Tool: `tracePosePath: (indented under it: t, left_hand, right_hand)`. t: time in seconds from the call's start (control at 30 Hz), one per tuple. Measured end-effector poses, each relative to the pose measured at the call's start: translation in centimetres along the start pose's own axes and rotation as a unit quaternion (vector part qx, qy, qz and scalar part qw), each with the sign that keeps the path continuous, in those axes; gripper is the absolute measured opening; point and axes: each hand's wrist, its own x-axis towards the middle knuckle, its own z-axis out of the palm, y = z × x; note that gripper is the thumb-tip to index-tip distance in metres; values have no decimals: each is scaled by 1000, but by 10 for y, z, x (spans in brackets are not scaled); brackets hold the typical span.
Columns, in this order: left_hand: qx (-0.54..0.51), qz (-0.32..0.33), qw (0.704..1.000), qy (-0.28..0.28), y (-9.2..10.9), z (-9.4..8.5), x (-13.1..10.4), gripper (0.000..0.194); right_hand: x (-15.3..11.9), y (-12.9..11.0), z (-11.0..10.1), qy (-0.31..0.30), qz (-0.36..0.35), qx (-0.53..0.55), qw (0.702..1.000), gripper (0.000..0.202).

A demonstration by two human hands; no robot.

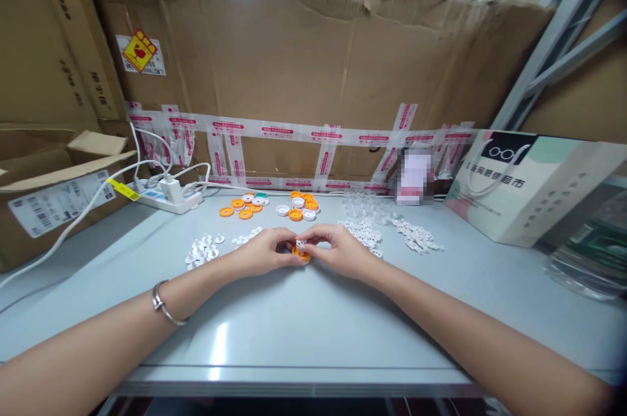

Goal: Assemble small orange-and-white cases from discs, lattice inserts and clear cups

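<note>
My left hand (264,251) grips an orange round part (302,257) low over the middle of the table. My right hand (337,249) pinches a small white piece (300,244) at the top of that orange part, and the two hands nearly meet there. Behind them lie orange and white rings (295,214), with more orange rings (245,213) further left. White pegs (202,251) are heaped left of my left hand. Small white pieces (363,234) spread out behind my right hand, and clear cups (367,206) stand beyond these.
A power strip (189,203) with white cables sits at the back left beside an open carton (63,187). At the right are a printed box (514,187) and a clear bottle (590,253). Large cardboard (304,63) walls off the back.
</note>
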Motion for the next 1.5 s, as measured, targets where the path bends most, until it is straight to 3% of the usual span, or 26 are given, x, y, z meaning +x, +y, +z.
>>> tracePosePath:
  t: [0.3,0.4,0.5,0.57,0.7,0.83,1.07,1.27,1.5]
  left_hand:
    - [129,66,989,24,7,0,-2,24]
    - [147,77,986,29,8,-1,-1,19]
    - [126,57,990,34,5,-1,0,17]
    - [88,31,995,40,3,-1,0,19]
    - [-9,-9,1000,29,0,-2,3,25]
    - [-49,-23,998,26,-1,-1,4,24]
    - [-100,-13,994,46,-2,-7,5,25]
    - [-50,36,995,74,8,-16,3,24]
    - [-39,52,995,70,10,-16,1,22]
  right_hand:
    - [-3,5,1,20,17,33,999,17]
    - [-1,9,-1,19,40,81,996,29]
    - [0,15,-7,21,58,111,992,55]
    - [-1,20,-11,14,69,68,995,61]
    - [-4,25,-8,-12,63,-69,996,50]
    - [-5,23,4,7,63,-80,995,34]
    - [-2,19,7,48,92,66,992,34]
    - [-3,12,10,47,117,283,951,36]
    - [-6,14,9,39,151,330,931,38]
